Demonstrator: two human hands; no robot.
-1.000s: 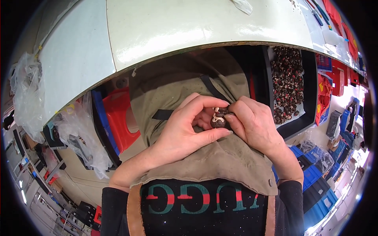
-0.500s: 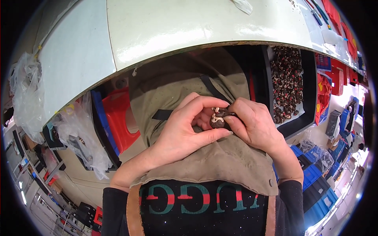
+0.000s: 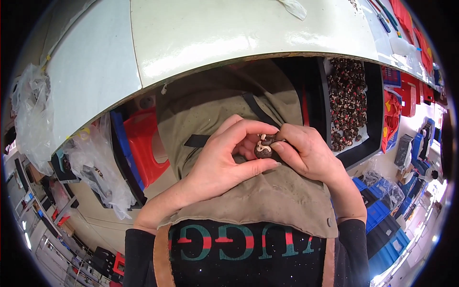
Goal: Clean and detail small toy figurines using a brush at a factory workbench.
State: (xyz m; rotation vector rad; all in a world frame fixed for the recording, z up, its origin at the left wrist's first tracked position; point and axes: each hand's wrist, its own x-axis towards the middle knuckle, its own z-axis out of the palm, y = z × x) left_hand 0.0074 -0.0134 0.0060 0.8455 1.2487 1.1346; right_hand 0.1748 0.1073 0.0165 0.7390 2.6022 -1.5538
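Observation:
A small dark brown and cream figurine (image 3: 262, 151) with a rounded body sits between the thumb and fingers of my left hand (image 3: 222, 148), above the brown apron (image 3: 267, 196) on my lap. The fingers of my right hand (image 3: 308, 150) are pinched together against the figurine's right side. A thin dark piece (image 3: 278, 141) shows between their tips and the figurine; most of it is hidden, so its kind is unclear.
At the right, a black tray (image 3: 366, 150) holds many similar small brown, cream and red pieces (image 3: 348, 103). The pale worktable's edge (image 3: 215, 60) curves ahead of my lap. A red stool (image 3: 143, 143) and plastic bags (image 3: 98, 165) are at the left, blue crates (image 3: 382, 215) at the right.
My right fingertips have closed in a little on the figurine, and less of the thin dark piece shows. My left hand keeps its grip almost unmoved.

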